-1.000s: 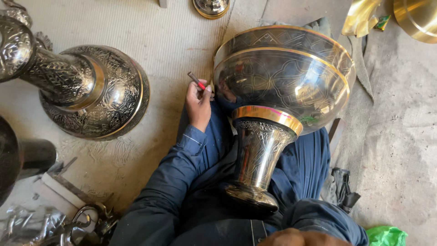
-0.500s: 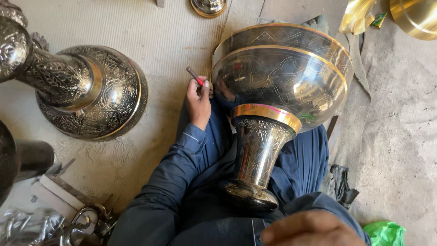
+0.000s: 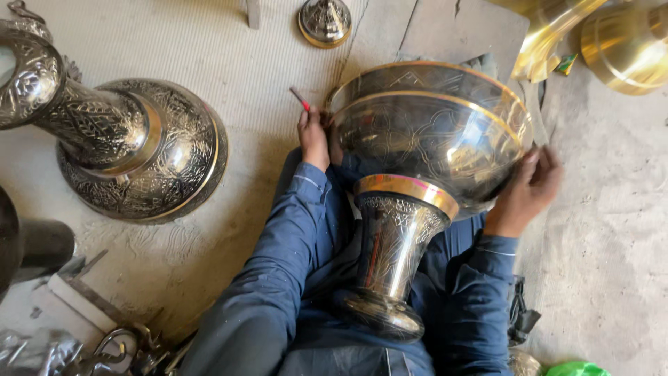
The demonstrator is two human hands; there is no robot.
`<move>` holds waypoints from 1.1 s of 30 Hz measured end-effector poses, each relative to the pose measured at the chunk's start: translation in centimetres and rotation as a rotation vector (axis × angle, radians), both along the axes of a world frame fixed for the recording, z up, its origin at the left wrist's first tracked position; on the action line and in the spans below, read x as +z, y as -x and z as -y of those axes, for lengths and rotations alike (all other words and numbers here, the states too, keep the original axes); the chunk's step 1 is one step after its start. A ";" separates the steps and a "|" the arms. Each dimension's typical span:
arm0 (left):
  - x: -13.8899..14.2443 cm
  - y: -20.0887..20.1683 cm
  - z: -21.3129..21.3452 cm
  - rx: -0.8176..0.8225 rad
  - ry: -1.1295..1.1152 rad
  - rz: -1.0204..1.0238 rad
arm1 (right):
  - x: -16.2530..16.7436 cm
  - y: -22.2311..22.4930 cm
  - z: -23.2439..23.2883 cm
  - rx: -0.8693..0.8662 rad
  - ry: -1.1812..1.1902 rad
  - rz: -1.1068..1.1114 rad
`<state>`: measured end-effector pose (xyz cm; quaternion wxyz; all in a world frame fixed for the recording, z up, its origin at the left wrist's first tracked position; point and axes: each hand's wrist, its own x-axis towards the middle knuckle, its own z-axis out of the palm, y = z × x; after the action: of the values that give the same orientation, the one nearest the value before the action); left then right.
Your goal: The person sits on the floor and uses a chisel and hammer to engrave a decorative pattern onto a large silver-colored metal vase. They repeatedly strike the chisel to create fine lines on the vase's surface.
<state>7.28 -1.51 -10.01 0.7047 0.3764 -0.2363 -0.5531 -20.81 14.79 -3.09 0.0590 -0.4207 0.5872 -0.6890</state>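
Large engraved metal goblet (image 3: 424, 160) lies across the person's lap at centre frame, bowl toward the top, foot toward the bottom. Bowl is silvery with gold bands at rim and neck; stem and foot are engraved.

Left hand (image 3: 313, 136) sits at the bowl's left edge, touching it. Its fingers are closed on a thin red-tipped tool (image 3: 300, 99), which points to the upper left. Right hand (image 3: 525, 191) is pressed against the bowl's right side, lower right of the rim, fingers (image 3: 546, 163) spread and curved on the metal, bracing rather than clenched. Both arms wear blue sleeves (image 3: 278, 278).

Surroundings: a second engraved vessel (image 3: 132, 146) lies on its side on the floor (image 3: 250, 69) at the left of frame, well apart from the goblet. A small domed metal piece (image 3: 325, 21) stands at top centre. Brass pieces (image 3: 619, 42) occupy the upper right corner. Dark metal object (image 3: 31, 244) at the left edge. Scrap metal and wire (image 3: 83, 341) lie at lower left. A green item (image 3: 577, 369) shows at the lower right edge
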 end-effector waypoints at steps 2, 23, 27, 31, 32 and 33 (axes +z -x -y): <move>-0.3 0.0 0.0 -0.056 0.012 0.130 | -4.7 1.8 -0.1 0.139 -0.017 0.370; -0.3 -0.7 0.5 -0.107 0.085 0.153 | -10.8 3.6 0.8 0.252 -0.007 0.685; -1.0 -0.9 1.1 -0.119 0.065 0.078 | -11.1 3.5 0.7 0.233 -0.006 0.675; -0.8 -0.6 1.1 0.012 0.141 0.125 | -11.0 3.8 0.1 0.197 -0.056 0.670; -0.9 -0.8 0.8 0.051 0.140 0.135 | -11.4 4.0 -1.1 0.190 -0.086 0.674; -0.8 -1.0 0.8 0.093 0.146 0.145 | -12.0 4.2 -2.1 0.117 -0.148 0.479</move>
<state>8.30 -2.29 -10.84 0.7361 0.3735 -0.3088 -0.4725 -25.04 16.85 -15.04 0.2667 -0.2733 0.5799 -0.7197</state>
